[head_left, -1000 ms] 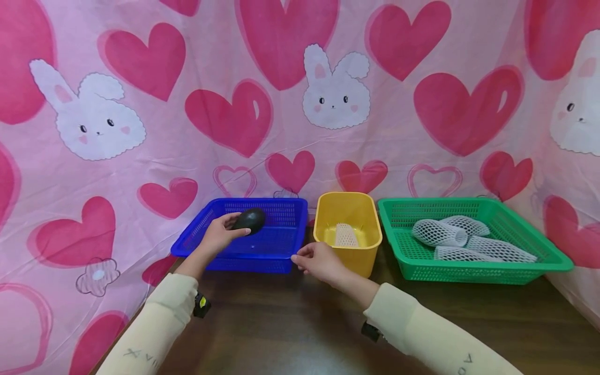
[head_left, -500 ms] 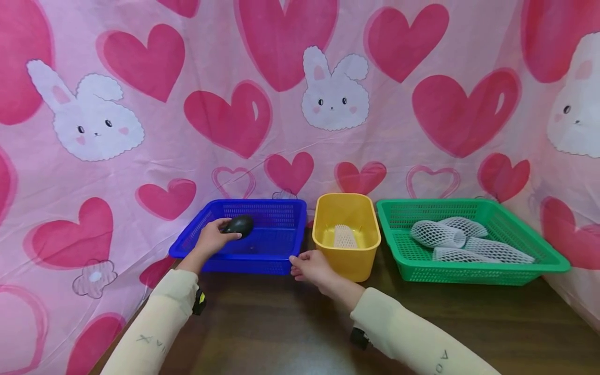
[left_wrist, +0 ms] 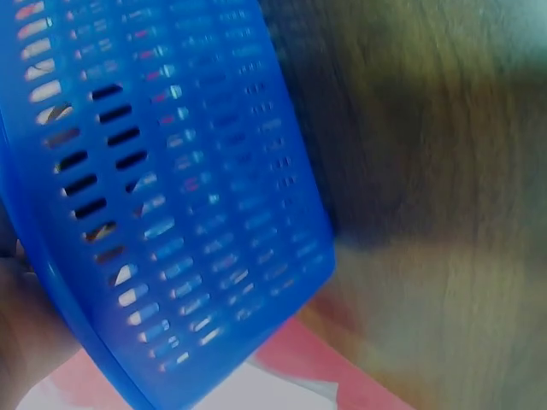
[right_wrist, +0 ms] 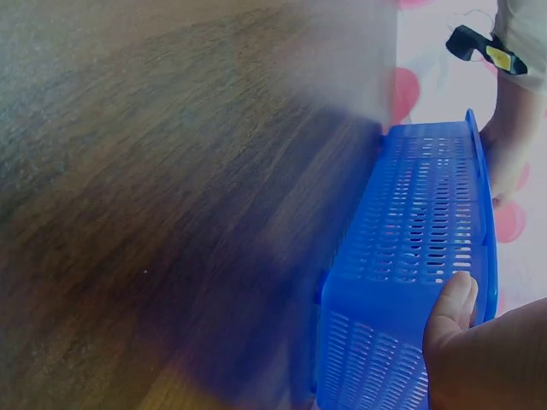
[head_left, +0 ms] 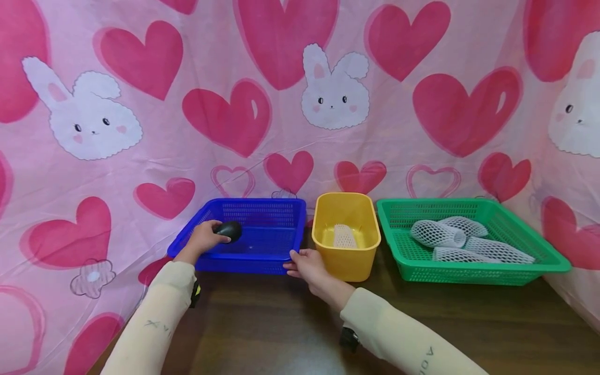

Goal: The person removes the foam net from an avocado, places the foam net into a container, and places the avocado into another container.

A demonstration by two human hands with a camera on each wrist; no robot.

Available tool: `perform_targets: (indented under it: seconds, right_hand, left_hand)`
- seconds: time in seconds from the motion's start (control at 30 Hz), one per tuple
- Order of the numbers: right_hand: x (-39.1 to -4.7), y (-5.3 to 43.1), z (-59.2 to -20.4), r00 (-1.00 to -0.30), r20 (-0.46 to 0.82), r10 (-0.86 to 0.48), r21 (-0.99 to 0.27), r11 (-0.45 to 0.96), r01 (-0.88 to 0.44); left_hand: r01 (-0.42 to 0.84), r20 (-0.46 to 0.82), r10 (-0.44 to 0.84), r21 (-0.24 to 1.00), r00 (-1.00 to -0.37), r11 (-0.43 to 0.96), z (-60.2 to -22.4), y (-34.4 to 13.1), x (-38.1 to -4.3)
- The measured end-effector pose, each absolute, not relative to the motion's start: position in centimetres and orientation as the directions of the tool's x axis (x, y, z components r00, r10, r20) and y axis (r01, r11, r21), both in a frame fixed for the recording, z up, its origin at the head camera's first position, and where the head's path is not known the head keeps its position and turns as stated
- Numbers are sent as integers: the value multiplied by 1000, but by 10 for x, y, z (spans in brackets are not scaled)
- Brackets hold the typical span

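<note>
My left hand [head_left: 204, 237] grips a dark, smooth, egg-shaped avocado [head_left: 229, 231] in the left part of the blue basket [head_left: 253, 256]. Its fingers are partly hidden behind the avocado. The left wrist view shows mostly the basket's slotted outer wall [left_wrist: 197, 171], with only an edge of that hand at the left. My right hand [head_left: 307, 265] holds the basket's front right corner. Seen from the right wrist, the thumb [right_wrist: 461, 295] lies against the corner just below the rim.
A yellow bin [head_left: 347, 263] beside the blue basket holds a pale foam net sleeve [head_left: 345, 237]. To the right, a green basket [head_left: 464, 276] contains several net-sleeved items [head_left: 436, 234]. All stand on a brown wooden table [head_left: 281, 323] before a pink patterned cloth [head_left: 398, 130].
My left hand has carried the avocado leftward and slightly lower in the blue basket. My right hand has shifted slightly left, its fingers now further onto the basket's corner.
</note>
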State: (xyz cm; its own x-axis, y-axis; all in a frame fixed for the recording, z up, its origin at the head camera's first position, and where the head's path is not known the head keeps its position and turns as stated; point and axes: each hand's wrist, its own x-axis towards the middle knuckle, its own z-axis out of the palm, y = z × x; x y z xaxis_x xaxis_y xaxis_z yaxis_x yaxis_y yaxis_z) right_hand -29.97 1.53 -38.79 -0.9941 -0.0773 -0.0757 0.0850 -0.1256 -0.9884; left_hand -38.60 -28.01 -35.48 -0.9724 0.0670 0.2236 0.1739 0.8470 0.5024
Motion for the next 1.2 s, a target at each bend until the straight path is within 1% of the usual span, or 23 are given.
perform_targets:
  seconds: [0.3,0.63,0.8,0.97,1.2]
  right_hand:
    - [-304,15,-391,-992,-90,-93,-983,-149,103]
    - [-305,15,-391,-992,-90,-87,-983,-151,102]
    - [-304,16,-389,-991,-100,-85,-984,-137,111]
    - [-303,17,-388,-990,-110,-86,-984,-134,121]
    - [-303,17,-387,-990,-104,-92,-983,-142,116]
  left_hand:
    - [59,118,6,452,-993,890,-353,-295,-386]
    - [-22,93,-61,374,-994,927,-352,-298,-384]
    - [-82,47,-102,317,-994,945,-352,-295,-384]
    - [-112,20,-123,280,-992,953,-352,-294,-388]
    - [-120,-13,-121,245,-993,962,-355,-291,-395]
